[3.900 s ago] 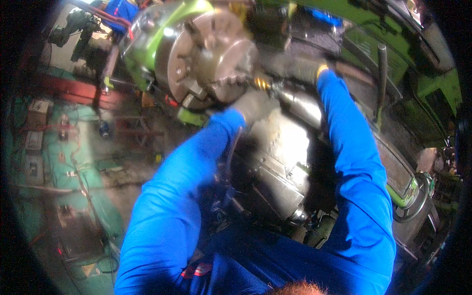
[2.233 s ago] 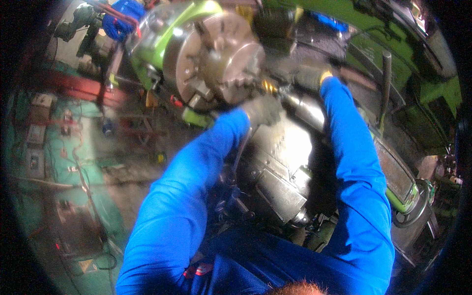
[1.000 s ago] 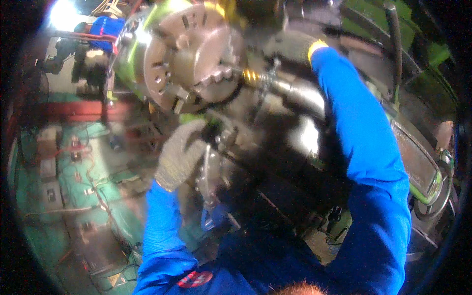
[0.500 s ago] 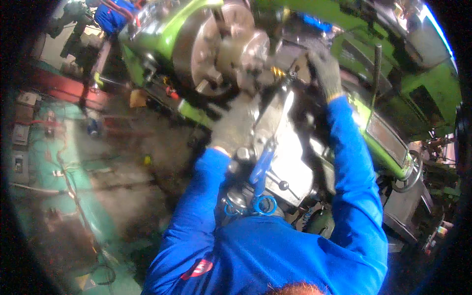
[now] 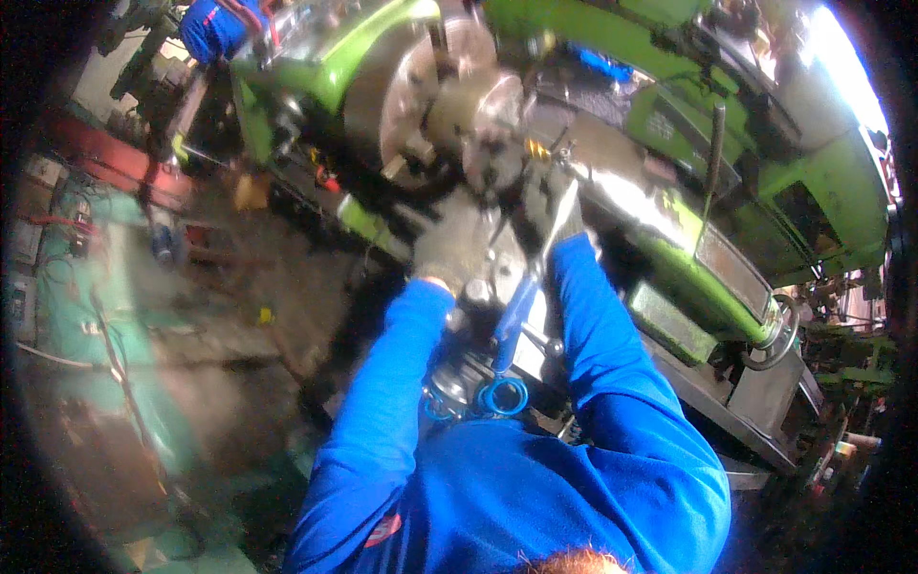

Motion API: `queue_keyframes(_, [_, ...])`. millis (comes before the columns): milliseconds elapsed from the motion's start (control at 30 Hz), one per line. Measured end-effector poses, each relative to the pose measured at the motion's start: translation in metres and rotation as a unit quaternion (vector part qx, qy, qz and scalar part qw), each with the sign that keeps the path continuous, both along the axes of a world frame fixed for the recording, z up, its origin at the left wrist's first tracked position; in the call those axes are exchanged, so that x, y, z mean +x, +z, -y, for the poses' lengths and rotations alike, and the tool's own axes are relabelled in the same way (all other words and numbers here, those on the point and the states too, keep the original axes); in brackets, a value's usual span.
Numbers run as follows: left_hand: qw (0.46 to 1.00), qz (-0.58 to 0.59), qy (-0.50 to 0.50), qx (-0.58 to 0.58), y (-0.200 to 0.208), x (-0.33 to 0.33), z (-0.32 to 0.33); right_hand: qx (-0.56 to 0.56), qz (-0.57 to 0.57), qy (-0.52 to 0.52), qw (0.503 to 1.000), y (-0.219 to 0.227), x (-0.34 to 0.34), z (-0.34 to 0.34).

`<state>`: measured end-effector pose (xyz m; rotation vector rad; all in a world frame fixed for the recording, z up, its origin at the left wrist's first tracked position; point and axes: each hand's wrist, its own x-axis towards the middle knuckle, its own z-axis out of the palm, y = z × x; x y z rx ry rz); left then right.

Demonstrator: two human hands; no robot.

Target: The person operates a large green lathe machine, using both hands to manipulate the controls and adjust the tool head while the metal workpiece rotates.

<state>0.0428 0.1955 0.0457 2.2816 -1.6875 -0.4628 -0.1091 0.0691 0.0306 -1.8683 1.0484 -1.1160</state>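
Note:
My left hand (image 5: 451,239), in a grey work glove, reaches in at the left side of the lathe's tool post (image 5: 502,263). Its fingers are blurred against the dark metal. On the post's other side is my right hand (image 5: 553,196), gloved too, close below a yellow spiral-marked piece (image 5: 537,148); its fingers are partly hidden. A round metal workpiece (image 5: 492,120) sits in the large lathe chuck (image 5: 387,100) just beyond both hands. Between my forearms lies a blue air gun (image 5: 516,311) with a pale nozzle reaching up beside my right hand.
The green lathe bed (image 5: 712,277) runs off to the right, ending at a handwheel (image 5: 773,335). An upright lever (image 5: 715,153) rises from it. A blue coiled hose (image 5: 502,394) lies close to my body. Green-painted floor (image 5: 143,383) is at the left.
My right hand has come left and nearer to me, from beyond the tool post to beside it. My left hand stays in about the same place. The view has shifted slightly.

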Motion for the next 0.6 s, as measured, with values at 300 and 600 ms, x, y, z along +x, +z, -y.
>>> queue_keyframes(300, [0.992, 0.027, -0.054, 0.113, 0.027, -0.013, 0.013, -0.006, -0.206, 0.014, 0.978, -0.094, -0.004, 0.052])
queue_keyframes(600, [0.993, 0.026, -0.036, 0.112, 0.034, -0.01, 0.006, -0.027, -0.309, -0.042, 0.95, -0.018, -0.002, 0.017])
